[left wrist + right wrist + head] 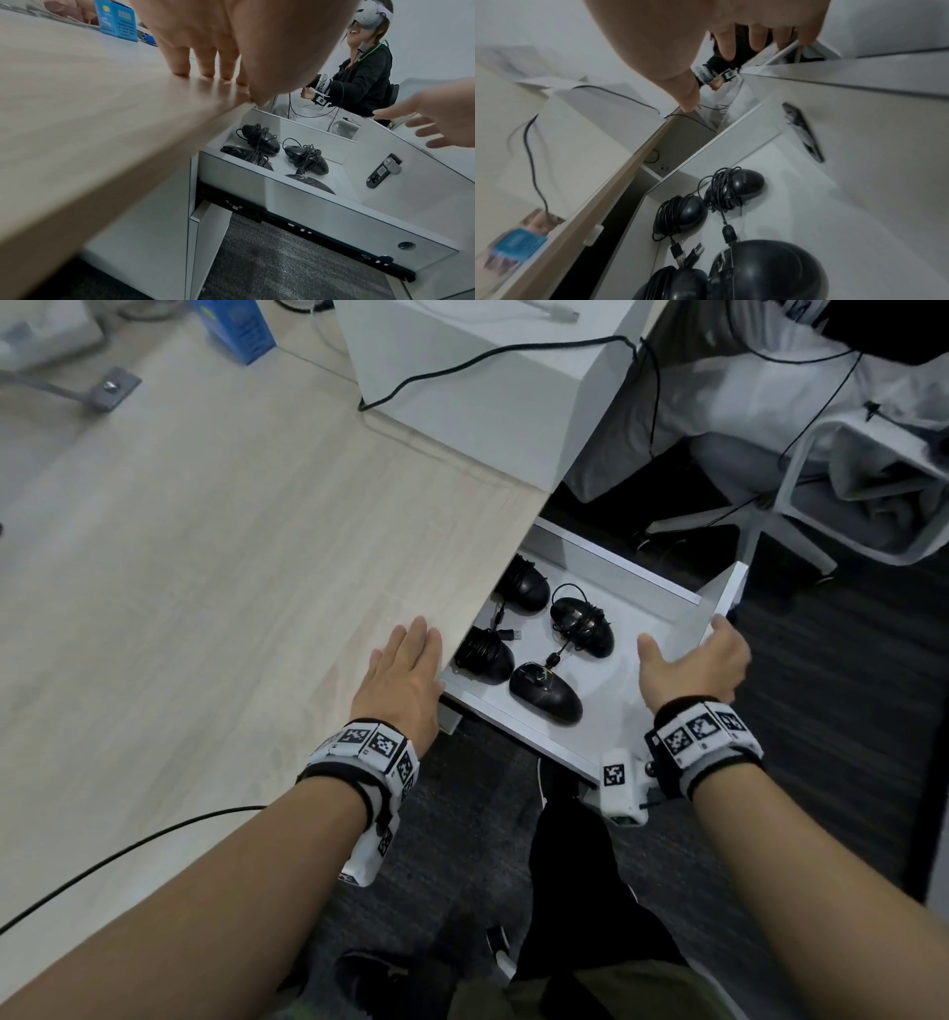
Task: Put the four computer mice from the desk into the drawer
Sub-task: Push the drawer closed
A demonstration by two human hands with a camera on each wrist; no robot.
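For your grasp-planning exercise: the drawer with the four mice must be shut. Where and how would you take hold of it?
Probably the drawer by its front panel's top edge, from above on the outer side, where the right hand reaches. That upright panel is the exposed part; fingers over it can push inward, clear of the mice.

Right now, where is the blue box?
In the head view, the blue box stands at the desk's far left, beside the white cabinet.

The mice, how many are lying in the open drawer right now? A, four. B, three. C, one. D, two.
A: the head view shows four black mice with wrapped cables lying on the floor of the open drawer, while the left hand rests flat on the desk, which shows no mouse.
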